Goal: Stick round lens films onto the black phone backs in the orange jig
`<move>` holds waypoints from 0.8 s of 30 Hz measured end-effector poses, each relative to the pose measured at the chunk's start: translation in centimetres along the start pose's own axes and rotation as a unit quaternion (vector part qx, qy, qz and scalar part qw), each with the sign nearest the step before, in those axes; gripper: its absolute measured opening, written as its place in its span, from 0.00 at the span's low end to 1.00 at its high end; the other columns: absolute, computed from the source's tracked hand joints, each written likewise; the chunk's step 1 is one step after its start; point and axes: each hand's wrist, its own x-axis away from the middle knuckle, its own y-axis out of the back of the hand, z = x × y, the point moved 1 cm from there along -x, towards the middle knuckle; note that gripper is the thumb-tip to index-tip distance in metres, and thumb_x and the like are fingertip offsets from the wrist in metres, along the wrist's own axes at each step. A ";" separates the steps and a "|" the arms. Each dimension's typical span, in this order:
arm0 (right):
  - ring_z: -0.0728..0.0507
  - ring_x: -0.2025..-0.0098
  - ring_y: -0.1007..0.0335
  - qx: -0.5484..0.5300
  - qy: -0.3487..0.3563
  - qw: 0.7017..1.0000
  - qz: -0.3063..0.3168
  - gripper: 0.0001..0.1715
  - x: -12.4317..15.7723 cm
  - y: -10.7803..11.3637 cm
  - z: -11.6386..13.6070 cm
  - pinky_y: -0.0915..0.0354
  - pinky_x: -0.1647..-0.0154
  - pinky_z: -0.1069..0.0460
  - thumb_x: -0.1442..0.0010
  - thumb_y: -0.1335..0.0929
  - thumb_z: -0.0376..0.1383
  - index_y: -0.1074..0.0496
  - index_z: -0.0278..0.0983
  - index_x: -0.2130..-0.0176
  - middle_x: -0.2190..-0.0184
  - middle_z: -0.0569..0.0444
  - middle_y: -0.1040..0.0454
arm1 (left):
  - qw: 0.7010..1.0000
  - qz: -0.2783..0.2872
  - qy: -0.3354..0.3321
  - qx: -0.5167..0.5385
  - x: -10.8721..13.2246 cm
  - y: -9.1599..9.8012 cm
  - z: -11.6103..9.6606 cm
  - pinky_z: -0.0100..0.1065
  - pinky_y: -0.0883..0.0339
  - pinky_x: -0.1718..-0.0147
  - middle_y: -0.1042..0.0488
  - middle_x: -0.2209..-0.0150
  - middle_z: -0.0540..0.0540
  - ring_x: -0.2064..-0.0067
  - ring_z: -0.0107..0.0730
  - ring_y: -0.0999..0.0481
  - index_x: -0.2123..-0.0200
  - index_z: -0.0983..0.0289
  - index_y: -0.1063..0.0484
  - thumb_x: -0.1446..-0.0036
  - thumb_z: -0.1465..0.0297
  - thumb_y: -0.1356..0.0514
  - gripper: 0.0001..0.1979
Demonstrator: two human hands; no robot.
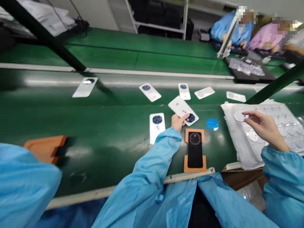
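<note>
My left hand (178, 122) grips a white phone back panel (180, 107) by its lower edge, beside the dark round camera area. Between the thumb and fingers of my right hand (264, 126) is a round whitish disc (239, 116), pinched at its right edge above the sheeted tray. In front of me a black phone panel (195, 155) with a round camera ring lies in an orange holder (194, 169). Left of it rests another white phone panel (156, 129). A blue round film (212, 124) lies on the green surface between my hands.
White panels (150, 92) lie spread along the green bench (106, 126). A tray of clear round pieces (280, 126) stands at right. An orange holder (45, 147) sits at left near a blue sleeve (21, 183). Green posts (280, 82) rise nearby; co-workers (232, 30) sit behind.
</note>
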 end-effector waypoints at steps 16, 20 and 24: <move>0.51 0.83 0.37 -0.180 -0.164 0.935 0.259 0.32 3.3 -18.5 5.6 0.43 0.83 0.56 0.50 0.24 0.62 0.28 0.37 0.74 0.82 0.56 0.29 | 0.999 -0.040 -0.015 0.031 -0.7 0.4 0.5 0.27 0.37 0.78 0.18 0.66 0.56 0.76 0.22 0.30 0.66 0.69 0.20 0.60 0.61 0.21 0.22; 0.51 0.82 0.37 -0.169 -0.168 0.919 0.313 0.30 2.3 -17.7 5.7 0.44 0.83 0.56 0.53 0.22 0.59 0.27 0.37 0.74 0.81 0.54 0.27 | 0.999 -0.034 -0.009 0.024 -0.5 0.2 0.0 0.27 0.37 0.77 0.20 0.70 0.53 0.76 0.21 0.30 0.65 0.69 0.21 0.55 0.61 0.22 0.20; 0.51 0.83 0.39 -0.116 -0.137 0.913 0.366 0.29 0.5 -17.0 6.1 0.45 0.83 0.55 0.54 0.21 0.57 0.27 0.37 0.77 0.80 0.52 0.25 | 1.000 -0.024 0.003 0.011 -0.3 -0.1 -0.5 0.25 0.41 0.80 0.20 0.69 0.54 0.76 0.21 0.29 0.64 0.69 0.21 0.52 0.62 0.23 0.19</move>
